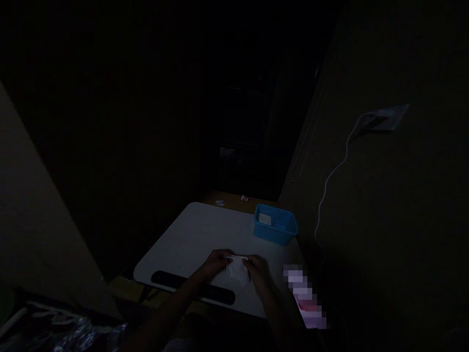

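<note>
Just above the white table (205, 230), a small whitish, thin and crumpled sheet (237, 273) hangs between my two hands. Whether it is cloth, paper or plastic is too dark to tell. My left hand (217, 260) pinches its upper left corner, thumb on top. At the upper right corner, my right hand (255, 267) pinches it the same way. The upper edge is stretched fairly straight between the thumbs, while the lower part droops loosely.
A blue plastic basket (273, 235) stands at the table's back right corner, with a whitish item (265, 219) inside. A dark slot (172, 280) runs along the near edge. Right of the table glows a blurred screen (306, 298). A white cable (324, 190) hangs from a wall socket (388, 117).
</note>
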`<state>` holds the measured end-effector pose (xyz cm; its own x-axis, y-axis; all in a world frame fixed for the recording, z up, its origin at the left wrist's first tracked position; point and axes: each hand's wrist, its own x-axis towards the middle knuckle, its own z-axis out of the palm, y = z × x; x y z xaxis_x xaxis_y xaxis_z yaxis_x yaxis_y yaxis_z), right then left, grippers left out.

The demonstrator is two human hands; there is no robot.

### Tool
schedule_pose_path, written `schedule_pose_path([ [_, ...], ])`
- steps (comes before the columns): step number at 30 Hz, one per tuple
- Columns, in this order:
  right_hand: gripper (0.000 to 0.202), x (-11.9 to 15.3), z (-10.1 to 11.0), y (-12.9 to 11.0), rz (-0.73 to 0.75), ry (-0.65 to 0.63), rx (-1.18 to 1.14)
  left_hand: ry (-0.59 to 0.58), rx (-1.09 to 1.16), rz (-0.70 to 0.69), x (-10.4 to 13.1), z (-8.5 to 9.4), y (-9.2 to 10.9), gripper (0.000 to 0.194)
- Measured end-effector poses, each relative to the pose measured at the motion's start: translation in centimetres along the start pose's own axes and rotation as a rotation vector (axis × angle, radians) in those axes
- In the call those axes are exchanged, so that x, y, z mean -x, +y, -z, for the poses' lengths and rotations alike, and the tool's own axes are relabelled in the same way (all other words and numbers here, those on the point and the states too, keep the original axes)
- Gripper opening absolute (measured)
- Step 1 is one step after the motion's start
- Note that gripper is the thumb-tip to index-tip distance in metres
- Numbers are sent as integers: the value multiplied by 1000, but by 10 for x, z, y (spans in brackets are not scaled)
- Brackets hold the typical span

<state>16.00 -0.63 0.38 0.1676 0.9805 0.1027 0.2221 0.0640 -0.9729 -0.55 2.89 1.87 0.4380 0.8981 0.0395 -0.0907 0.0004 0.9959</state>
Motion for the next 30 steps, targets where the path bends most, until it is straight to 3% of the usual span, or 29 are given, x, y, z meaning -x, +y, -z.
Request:
schedule_pose_path([
  [5, 33, 5, 3, -8, 15, -21, -34, 58, 50, -16, 0, 3, -11, 37],
  [10, 38, 5, 6, -7, 57, -6, 1, 97, 70, -25, -4, -4, -9, 33],
  [15, 42, 4, 5, 0, 15, 2, 3, 40, -11, -40, -4, -7, -1, 32],
  [19, 42, 5, 1, -4, -57, -8, 14, -14, -49, -97, -4, -4, -1, 19],
  [25, 36, 5, -1, -10, 98, 37, 139, 15, -63, 6, -1, 0, -5, 14],
  [30, 35, 2, -4, -10, 179, 7, 175, -137, -69, -33, 1, -5, 7, 15],
])
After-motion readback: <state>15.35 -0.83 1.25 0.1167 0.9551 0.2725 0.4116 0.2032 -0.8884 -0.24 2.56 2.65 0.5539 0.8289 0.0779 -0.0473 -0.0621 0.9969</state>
